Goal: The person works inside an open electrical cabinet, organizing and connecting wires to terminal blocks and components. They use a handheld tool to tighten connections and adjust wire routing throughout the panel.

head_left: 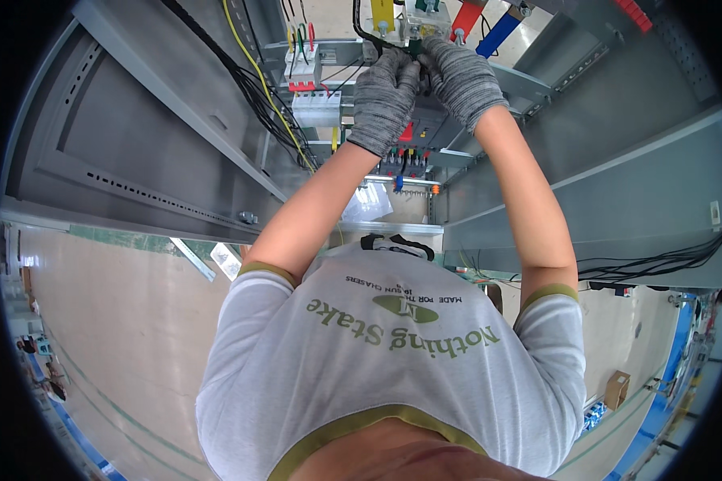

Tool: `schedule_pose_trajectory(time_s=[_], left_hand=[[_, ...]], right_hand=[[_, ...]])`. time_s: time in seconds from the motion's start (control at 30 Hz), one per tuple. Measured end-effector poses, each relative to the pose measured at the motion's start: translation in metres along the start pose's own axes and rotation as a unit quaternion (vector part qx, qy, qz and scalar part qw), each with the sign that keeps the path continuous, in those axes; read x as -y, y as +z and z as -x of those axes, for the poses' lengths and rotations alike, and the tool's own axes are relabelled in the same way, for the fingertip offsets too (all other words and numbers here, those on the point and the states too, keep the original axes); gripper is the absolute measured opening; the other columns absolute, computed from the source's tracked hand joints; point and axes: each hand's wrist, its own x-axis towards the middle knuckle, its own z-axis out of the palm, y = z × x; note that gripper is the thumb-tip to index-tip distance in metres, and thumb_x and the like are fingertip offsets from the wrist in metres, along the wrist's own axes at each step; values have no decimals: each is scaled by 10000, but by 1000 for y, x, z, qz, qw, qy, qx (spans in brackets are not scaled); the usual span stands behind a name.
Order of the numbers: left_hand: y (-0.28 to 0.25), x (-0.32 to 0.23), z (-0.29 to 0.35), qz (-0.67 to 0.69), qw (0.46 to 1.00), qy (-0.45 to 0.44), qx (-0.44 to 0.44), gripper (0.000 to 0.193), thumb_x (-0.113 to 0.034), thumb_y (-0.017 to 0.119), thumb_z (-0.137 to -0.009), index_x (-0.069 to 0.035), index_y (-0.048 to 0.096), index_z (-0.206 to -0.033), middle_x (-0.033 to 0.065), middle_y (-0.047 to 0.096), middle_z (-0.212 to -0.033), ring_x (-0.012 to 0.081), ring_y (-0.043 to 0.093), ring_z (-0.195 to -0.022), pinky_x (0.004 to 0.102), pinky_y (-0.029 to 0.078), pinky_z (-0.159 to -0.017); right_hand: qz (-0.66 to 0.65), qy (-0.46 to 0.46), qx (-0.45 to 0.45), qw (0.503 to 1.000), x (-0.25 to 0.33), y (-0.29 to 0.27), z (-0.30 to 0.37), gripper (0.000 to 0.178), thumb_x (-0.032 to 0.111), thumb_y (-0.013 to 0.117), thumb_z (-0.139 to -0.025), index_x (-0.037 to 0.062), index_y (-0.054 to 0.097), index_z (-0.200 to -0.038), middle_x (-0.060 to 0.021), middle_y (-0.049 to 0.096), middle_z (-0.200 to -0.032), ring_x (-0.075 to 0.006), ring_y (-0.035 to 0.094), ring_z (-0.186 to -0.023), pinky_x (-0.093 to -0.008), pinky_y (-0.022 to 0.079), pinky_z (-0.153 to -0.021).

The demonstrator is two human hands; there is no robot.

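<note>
Both my hands wear grey knitted gloves and reach up into an open metal electrical cabinet. The fingers of my left hand (pixel 387 92) are closed at a black wire (pixel 363 30) that comes down from the top edge. Close beside it, my right hand (pixel 461 78) has its fingers bent inward and closed on something I cannot make out. A small dark green piece (pixel 415 46) shows between the fingertips. Just beyond them sit a clear plastic block (pixel 425 18) and yellow (pixel 383 14), red (pixel 466 18) and blue (pixel 500 34) busbars with bolts.
Left of my hands are white circuit breakers (pixel 303 68), with a bundle of black wires (pixel 253 88) and a yellow-green wire (pixel 274 108) alongside. Below my hands lies a row of terminals (pixel 405 163). Grey cabinet panels (pixel 168 152) flank both arms. Black cables (pixel 658 263) hang at the right.
</note>
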Motion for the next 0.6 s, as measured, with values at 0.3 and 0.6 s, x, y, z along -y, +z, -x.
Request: schedule_pose_trajectory(time_s=[0.3,0.6], left_hand=[[3,6,-4,-163,986,39,10,251,-280,545,-935,-64,626,-1033,192,671,-873,392,644,-824,472,497,-734],[-15,-14,73,-16,988,157,-2,211,-165,548,-917,-55,619,-1082,122,641,-993,319,590,-978,410,471,-852]], right_hand=[[-157,58,55,984,-15,7,-10,397,288,585,-933,14,589,-1221,-181,689,-994,-284,673,-843,-354,527,-779],[-344,43,123,930,-20,-5,-20,276,198,541,-922,-6,622,-1088,-132,671,-872,-230,629,-823,-340,479,-748]])
